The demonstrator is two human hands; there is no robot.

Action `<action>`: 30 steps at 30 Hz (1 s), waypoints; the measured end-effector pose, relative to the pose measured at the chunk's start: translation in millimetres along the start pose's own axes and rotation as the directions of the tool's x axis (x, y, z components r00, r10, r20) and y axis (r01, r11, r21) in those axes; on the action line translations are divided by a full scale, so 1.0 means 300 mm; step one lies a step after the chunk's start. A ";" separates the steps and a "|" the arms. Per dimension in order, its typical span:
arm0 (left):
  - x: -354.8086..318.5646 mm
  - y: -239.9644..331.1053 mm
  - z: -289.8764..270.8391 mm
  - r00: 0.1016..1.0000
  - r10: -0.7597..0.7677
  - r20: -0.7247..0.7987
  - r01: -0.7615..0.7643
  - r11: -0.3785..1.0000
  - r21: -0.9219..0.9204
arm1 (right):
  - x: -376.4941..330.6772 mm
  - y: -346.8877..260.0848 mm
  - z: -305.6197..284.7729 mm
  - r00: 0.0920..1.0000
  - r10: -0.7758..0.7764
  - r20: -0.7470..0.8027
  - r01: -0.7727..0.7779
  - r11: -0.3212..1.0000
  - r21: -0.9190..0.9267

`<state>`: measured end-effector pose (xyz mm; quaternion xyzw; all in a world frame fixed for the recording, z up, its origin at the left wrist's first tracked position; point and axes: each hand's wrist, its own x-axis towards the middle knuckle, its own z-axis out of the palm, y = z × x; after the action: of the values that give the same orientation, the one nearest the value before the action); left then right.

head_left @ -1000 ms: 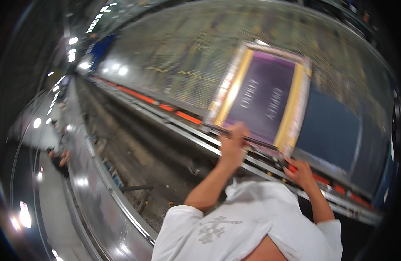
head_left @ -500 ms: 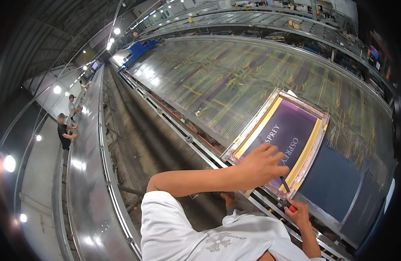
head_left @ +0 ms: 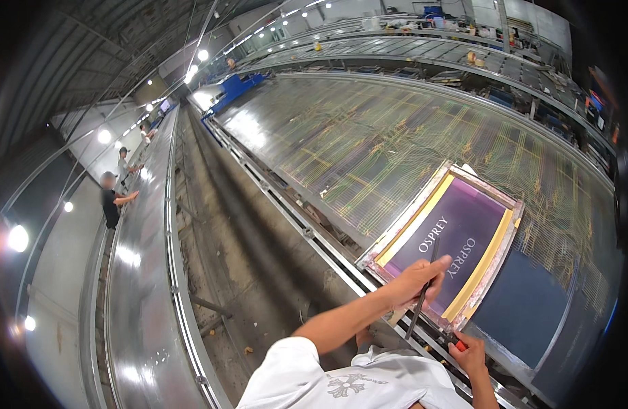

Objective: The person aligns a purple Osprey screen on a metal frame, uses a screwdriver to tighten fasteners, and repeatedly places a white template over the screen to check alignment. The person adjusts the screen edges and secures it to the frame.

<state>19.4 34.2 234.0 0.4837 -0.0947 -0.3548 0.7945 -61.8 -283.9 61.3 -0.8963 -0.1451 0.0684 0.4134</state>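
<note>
A framed printing screen (head_left: 499,265) lies tilted on the long table, its purple mesh (head_left: 464,208) carrying pale lettering and bordered by yellow tape. My left hand (head_left: 417,281) is closed round a slim dark rod (head_left: 415,317), above the screen's near left part. The rod sticks out at both ends of the fist, its lower end over the table's edge rail. At the screen's near right corner, my right hand (head_left: 472,356) grips a red and black handled tool (head_left: 461,345). Its exact kind is hard to make out, and its dark end points at the corner.
Beside the screen, a dark blue panel (head_left: 522,300) lies on the printing table (head_left: 307,129), whose surface is streaked with coloured lines. Metal rails (head_left: 307,232) edge it. Across the aisle (head_left: 252,273) runs another long table (head_left: 140,273), where people stand. A blue machine (head_left: 235,92) sits far off.
My left hand has drawn back from the screen's near right corner, and the rod has swung its lower end left, away from my right hand. The right hand stays at the corner. The view has shifted slightly.
</note>
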 end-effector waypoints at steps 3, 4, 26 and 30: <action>-0.038 0.071 0.075 0.967 0.250 -0.040 -0.145 0.674 0.724 | 0.006 -0.004 -0.009 0.999 0.011 0.034 -0.010 1.000 -0.016; -0.057 0.130 0.100 0.976 0.217 -0.021 -0.093 0.501 0.860 | 0.009 -0.004 -0.009 0.999 0.027 0.033 -0.027 0.999 -0.017; 0.027 -0.165 0.009 0.481 0.876 0.040 -0.863 0.465 0.200 | 0.021 0.006 0.001 1.000 -0.008 0.030 0.008 1.000 -0.022; 0.048 -0.041 -0.104 0.635 0.653 0.413 -0.527 0.757 -0.385 | 0.030 -0.018 -0.023 0.998 0.017 0.058 -0.015 1.000 -0.027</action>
<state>39.5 43.2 204.7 0.2147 -0.4194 -0.1995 0.8592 -52.7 -282.8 69.8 -0.9004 -0.1508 0.0961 0.3966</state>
